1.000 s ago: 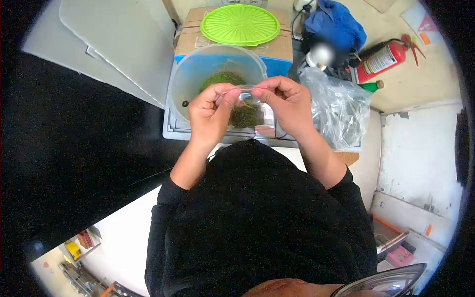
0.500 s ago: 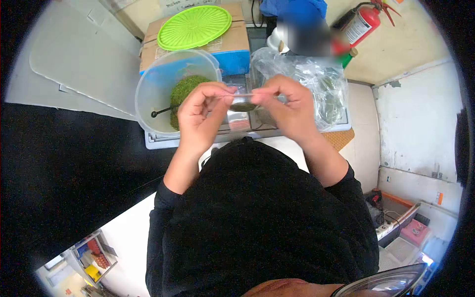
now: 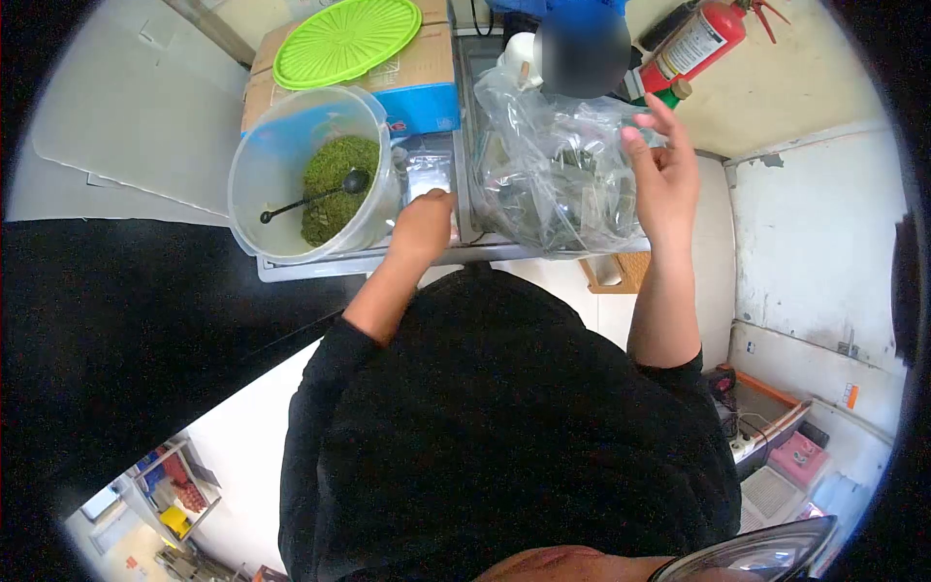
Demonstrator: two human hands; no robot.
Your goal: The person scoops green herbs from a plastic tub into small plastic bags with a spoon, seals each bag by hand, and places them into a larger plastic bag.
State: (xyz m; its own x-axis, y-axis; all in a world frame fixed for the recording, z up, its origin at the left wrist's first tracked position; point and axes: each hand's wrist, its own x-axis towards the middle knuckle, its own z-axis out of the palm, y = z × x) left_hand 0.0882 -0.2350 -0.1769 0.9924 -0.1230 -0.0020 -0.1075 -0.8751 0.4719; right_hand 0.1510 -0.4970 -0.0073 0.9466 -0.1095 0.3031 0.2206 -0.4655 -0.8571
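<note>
Clear plastic bag (image 3: pixel 558 199) takes up the right part of the table (image 3: pixel 339 266), bulging and crumpled, close to the front edge and the front right corner; greenish contents show through its folds, too unclear to name. The right hand (image 3: pixel 667 184) is raised at the bag's right side, released, thumb and fingers apart with nothing visible between them; whether a fingertip touches the plastic is hard to tell. The left hand (image 3: pixel 422 228) is over some small transparent packets (image 3: pixel 428 173) near the front edge, between the bag and a tub (image 3: pixel 254 179). Its fingers curl inward, but the back of the hand hides whether they grasp a packet. The step looks like one of handling packets beside the bag; lifting a single thin packet would call for a light fingertip pinch. The tub stands at the front left corner, holding green crumbly material (image 3: pixel 333 209) with a black scoop (image 3: pixel 356 181) lying on it. Behind it, toward the back left corner, a cardboard box (image 3: pixel 417 109) bears a lime-green lid (image 3: pixel 347 42). Tub wall and loose plastic flank the packets closely, leaving the left hand little sideways room.
</note>
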